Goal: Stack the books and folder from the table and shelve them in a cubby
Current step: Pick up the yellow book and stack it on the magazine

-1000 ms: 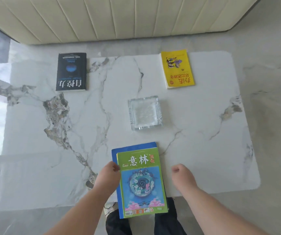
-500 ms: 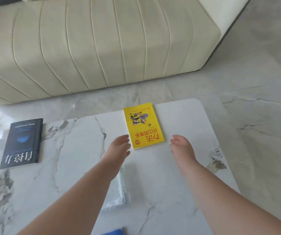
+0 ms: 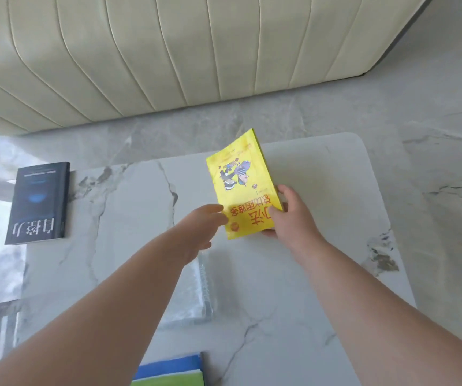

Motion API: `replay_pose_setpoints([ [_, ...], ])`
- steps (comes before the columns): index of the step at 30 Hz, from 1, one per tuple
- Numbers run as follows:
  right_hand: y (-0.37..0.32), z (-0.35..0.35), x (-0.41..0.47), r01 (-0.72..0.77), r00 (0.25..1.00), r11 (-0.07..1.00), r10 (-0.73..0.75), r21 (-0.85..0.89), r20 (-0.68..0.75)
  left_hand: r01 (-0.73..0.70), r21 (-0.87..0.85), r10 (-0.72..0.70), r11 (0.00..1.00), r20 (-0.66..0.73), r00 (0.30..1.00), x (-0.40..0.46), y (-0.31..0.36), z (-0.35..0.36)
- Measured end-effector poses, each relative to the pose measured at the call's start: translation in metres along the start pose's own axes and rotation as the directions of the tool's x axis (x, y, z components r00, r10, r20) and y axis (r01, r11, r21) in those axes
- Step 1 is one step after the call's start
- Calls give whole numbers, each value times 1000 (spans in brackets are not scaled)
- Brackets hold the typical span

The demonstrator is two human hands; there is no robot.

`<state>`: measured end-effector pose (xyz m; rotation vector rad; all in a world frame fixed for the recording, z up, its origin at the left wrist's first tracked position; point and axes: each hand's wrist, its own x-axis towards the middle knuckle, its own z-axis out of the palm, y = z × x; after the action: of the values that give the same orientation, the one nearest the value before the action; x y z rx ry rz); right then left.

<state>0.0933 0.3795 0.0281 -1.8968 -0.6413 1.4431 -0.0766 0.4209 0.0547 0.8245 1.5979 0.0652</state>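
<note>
A yellow book (image 3: 239, 174) is tilted up off the white marble table (image 3: 321, 246), its far end raised. My right hand (image 3: 288, 215) grips its near right corner, thumb on the cover. My left hand (image 3: 202, 227) touches its near left edge with fingers stretched out, holding nothing. A black book (image 3: 39, 203) lies flat at the table's far left. At the bottom edge, the top of a green magazine (image 3: 168, 379) on a blue folder (image 3: 168, 364) shows, mostly cut off.
A clear glass ashtray (image 3: 196, 296) sits mid-table, partly hidden under my left forearm. A cream ribbed sofa (image 3: 168, 57) stands beyond the table, with grey marble floor (image 3: 433, 135) between and to the right.
My right hand has taken hold of the yellow book and lifted its far end off the table. My left hand has reached its left edge.
</note>
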Motion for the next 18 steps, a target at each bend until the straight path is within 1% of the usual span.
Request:
replay_pose_setpoints([
  [1, -7, -6, -15, 45, 999, 999, -44, -29, 7, -48, 166, 62, 985, -80, 995, -13, 0, -4],
  [2, -13, -11, -29, 91, 996, 994, -90, -64, 27, -134, 305, 197, 943, -186, 963, -27, -2, -9],
  [3, -18, -16, -45, 133, 990, 988, -128, -83, 62, -248, 426, 378, 870, -252, 891, -43, -6, -17],
  [4, -22, -21, -60, 159, 983, 983, -149, -92, 108, -377, 517, 562, 769, -265, 783, -57, -10, -26],
  [5, -27, -24, -77, 167, 974, 981, -150, -95, 167, -471, 602, 704, 644, -226, 673, -69, -15, -38],
  [6, -30, -23, -94, 165, 961, 980, -135, -110, 239, -519, 679, 790, 520, -151, 595, -81, -22, -52],
  [7, -32, -20, -110, 163, 942, 977, -111, -141, 316, -545, 730, 834, 413, -62, 548, -91, -31, -66],
  [8, -32, -15, -123, 163, 919, 969, -81, -184, 387, -556, 764, 842, 327, 31, 538, -101, -42, -78],
  [9, -30, -10, -135, 165, 892, 958, -43, -235, 450, -568, 778, 817, 268, 129, 562, -109, -52, -88],
  [11, -24, 7, -162, 154, 843, 940, 35, -303, 537, -547, 815, 689, 195, 283, 667, -130, -76, -102],
  [12, -19, 16, -175, 137, 824, 941, 64, -308, 563, -499, 851, 610, 165, 310, 729, -138, -90, -107],
  [13, -11, 26, -188, 113, 809, 948, 85, -297, 581, -439, 887, 544, 147, 298, 784, -147, -104, -110],
  [14, 0, 37, -201, 76, 810, 961, 95, -265, 578, -390, 908, 468, 155, 280, 838, -157, -122, -115],
  [15, 13, 47, -215, 17, 824, 978, 104, -208, 557, -370, 896, 393, 244, 258, 883, -166, -141, -119],
  [16, 28, 54, -225, -77, 837, 989, 134, -130, 531, -352, 844, 325, 405, 227, 918, -173, -162, -122],
  [17, 46, 61, -236, -205, 836, 978, 193, -33, 515, -313, 756, 255, 574, 198, 946, -181, -187, -124],
  [18, 65, 67, -247, -341, 820, 938, 262, 67, 509, -266, 673, 202, 690, 174, 964, -189, -215, -125],
])
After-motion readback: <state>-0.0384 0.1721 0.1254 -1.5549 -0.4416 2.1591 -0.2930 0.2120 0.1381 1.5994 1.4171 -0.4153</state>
